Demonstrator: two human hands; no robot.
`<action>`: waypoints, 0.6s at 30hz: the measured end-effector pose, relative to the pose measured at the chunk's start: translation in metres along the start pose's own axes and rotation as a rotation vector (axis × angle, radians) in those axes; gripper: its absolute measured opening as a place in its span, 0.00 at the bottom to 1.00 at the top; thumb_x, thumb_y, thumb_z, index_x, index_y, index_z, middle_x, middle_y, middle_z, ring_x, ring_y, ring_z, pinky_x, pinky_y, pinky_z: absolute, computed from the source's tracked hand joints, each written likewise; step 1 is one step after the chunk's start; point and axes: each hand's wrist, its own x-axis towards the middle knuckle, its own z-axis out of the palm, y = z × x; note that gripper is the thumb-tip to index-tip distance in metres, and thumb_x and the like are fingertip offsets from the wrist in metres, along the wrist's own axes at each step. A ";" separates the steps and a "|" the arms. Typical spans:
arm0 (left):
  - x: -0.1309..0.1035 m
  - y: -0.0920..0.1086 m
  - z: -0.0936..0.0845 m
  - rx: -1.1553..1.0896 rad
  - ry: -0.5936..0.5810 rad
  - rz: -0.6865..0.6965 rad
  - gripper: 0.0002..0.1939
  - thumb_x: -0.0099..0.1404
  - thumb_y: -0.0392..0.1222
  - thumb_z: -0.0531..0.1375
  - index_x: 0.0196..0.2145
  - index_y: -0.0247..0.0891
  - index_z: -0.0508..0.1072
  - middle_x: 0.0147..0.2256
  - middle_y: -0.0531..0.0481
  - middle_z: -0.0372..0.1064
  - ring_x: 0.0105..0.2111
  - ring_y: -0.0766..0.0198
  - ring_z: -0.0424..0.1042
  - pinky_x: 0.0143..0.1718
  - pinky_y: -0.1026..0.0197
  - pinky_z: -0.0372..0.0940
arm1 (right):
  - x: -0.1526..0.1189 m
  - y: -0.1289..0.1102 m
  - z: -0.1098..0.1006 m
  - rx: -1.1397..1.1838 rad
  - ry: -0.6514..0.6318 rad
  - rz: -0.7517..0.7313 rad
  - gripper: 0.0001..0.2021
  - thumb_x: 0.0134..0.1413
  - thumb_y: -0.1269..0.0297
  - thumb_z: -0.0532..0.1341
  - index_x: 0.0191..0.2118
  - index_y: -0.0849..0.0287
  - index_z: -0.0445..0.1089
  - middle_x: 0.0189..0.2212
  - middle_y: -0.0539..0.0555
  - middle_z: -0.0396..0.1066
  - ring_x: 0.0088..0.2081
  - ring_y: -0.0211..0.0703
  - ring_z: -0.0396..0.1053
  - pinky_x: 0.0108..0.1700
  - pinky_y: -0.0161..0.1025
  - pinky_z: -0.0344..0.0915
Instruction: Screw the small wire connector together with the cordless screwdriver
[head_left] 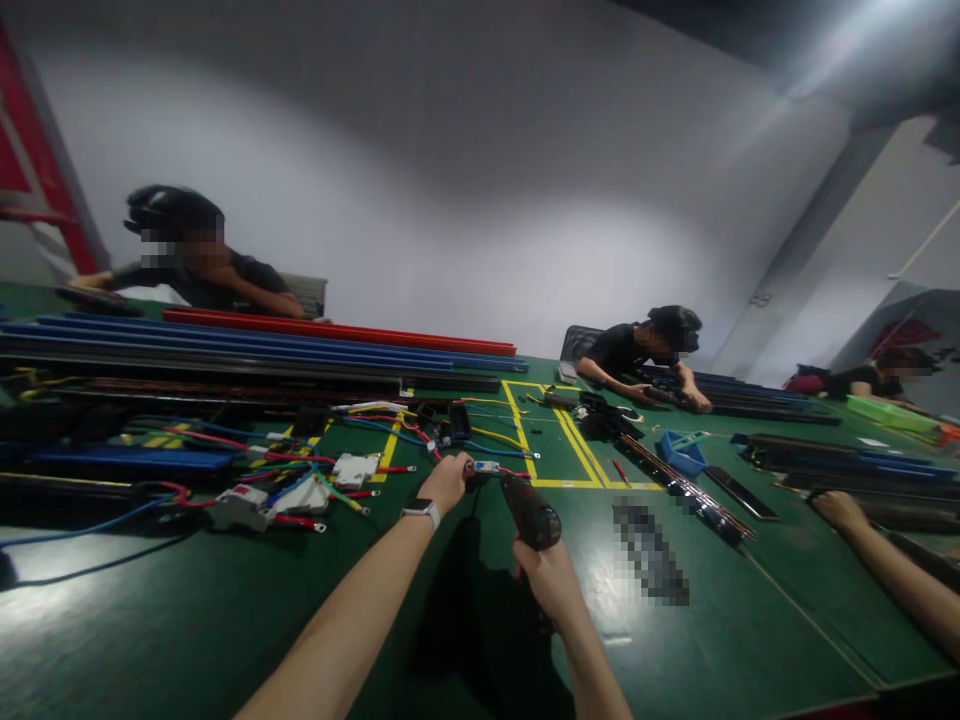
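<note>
Closed fingers of my left hand (pixel 448 484), below a wrist with a watch (pixel 421 511), hold a small white-and-blue circuit breaker (pixel 487 467) with a red wire coming out of its right end. My right hand (pixel 553 572) grips a dark cordless screwdriver (pixel 531 512) by its handle. The tool's nose points away from me, close to the breaker's right end and the red lead. Whether its bit touches the breaker I cannot tell. To the left lie white breakers (pixel 241 507) with red, blue and green-yellow wires ending in ring lugs.
Blue and red long rails (pixel 337 330) lie across the table's back. Beyond my right hand are a blue bin (pixel 681 453) and a long copper-coloured strip (pixel 667 475). Co-workers sit opposite; another person's arm (pixel 885 560) reaches in from the right. Yellow tape (pixel 577 450) marks the green table.
</note>
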 end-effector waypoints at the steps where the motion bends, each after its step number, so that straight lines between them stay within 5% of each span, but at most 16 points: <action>1: 0.000 0.001 0.000 0.003 -0.003 -0.003 0.11 0.67 0.33 0.55 0.45 0.39 0.73 0.39 0.42 0.71 0.41 0.58 0.72 0.46 0.59 0.63 | 0.000 0.000 0.000 -0.003 0.004 0.001 0.06 0.46 0.65 0.56 0.29 0.58 0.70 0.19 0.50 0.69 0.23 0.43 0.68 0.27 0.36 0.59; 18: -0.001 0.003 -0.002 -0.003 -0.002 -0.010 0.11 0.67 0.34 0.55 0.46 0.39 0.73 0.39 0.41 0.71 0.41 0.58 0.72 0.44 0.59 0.63 | 0.000 0.001 -0.002 0.016 -0.001 -0.026 0.06 0.47 0.64 0.56 0.29 0.58 0.69 0.19 0.50 0.68 0.25 0.43 0.67 0.28 0.36 0.58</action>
